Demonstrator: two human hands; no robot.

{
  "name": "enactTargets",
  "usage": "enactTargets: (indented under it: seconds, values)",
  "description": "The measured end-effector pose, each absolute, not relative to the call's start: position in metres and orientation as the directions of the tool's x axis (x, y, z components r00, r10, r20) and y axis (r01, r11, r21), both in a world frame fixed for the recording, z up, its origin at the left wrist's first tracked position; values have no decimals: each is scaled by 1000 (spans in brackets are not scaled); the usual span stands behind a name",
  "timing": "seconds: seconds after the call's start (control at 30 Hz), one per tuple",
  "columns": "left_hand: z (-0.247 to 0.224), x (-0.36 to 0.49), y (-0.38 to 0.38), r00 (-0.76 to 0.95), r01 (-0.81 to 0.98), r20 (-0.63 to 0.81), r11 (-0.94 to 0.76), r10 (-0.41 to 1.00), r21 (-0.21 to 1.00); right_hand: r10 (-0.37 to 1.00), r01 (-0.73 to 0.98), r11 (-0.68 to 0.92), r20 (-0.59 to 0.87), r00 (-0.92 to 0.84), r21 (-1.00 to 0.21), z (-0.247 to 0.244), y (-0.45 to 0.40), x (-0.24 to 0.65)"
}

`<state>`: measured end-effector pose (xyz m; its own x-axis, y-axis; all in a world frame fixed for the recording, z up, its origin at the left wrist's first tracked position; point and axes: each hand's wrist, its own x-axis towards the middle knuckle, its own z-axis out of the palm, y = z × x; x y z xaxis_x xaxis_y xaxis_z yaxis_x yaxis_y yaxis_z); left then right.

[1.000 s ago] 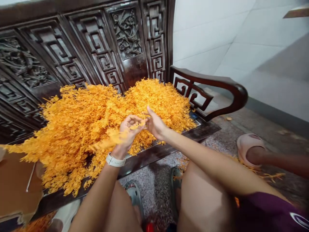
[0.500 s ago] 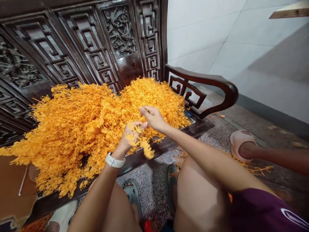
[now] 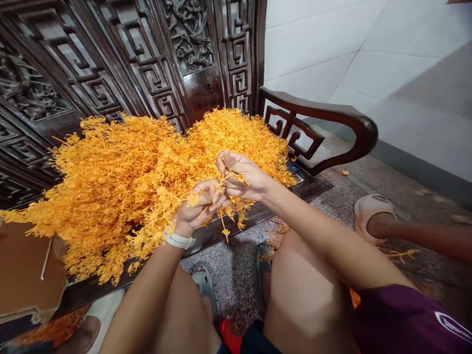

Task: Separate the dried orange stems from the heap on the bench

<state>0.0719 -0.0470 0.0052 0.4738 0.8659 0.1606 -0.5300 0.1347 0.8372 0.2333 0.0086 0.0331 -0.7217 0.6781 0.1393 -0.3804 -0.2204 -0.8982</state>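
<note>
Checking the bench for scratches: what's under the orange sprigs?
The sprigs lie on the dark wooden bench. Only its front edge and a strip of seat by the armrest show, with something blue there; the rest of the seat is covered.

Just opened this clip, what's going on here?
A seated person's left hand and right hand hold a thin orange branching sprig between their fingers, above a large heap of orange sprigs on a dark carved wooden bench. Another person's foot in a pale pink slipper shows at right.
</note>
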Motion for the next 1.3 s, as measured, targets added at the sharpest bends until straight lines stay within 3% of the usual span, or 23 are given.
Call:
enactTargets:
  seconds: [0.43, 0.5, 0.6, 0.67, 0.73, 0.87, 0.97, 1.07, 1.17, 1.3]
  values:
    - [15, 79, -52, 453, -609, 161, 172, 877, 775, 768, -466, -177, 175, -616, -867, 36, 9, 225]
    - [16, 82, -61, 506, -583, 194, 168, 841, 795, 825, -495, -159, 160, -542, -854, 35, 24, 232]
    - [13, 87, -76, 591, -539, 212, 186, 778, 821, 949, -550, -44, 137, -285, -834, 30, 58, 256]
    - [10, 90, -81, 524, -574, 162, 206, 836, 793, 983, -517, -10, 87, -163, -856, 22, 76, 270]
    - [7, 91, -78, 432, -613, 98, 213, 896, 761, 984, -419, -72, 4, -178, -905, 13, 84, 274]
    - [6, 87, -64, 422, -624, 37, 261, 906, 736, 967, -250, -138, -76, -241, -958, -5, 82, 258]
    - [8, 81, -59, 365, -658, 17, 245, 931, 712, 990, 14, 30, 28, -142, -999, -14, 84, 249]
    - [9, 77, -54, 299, -666, -53, 249, 953, 703, 970, 287, 240, 216, -113, -927, -19, 89, 247]
    - [6, 71, -46, 266, -663, -127, 277, 955, 696, 936, 179, 335, 305, -173, -925, -14, 82, 243]
    - [2, 59, -36, 283, -695, -183, 332, 942, 638, 833, -14, 397, 366, -415, -918, 2, 55, 235]
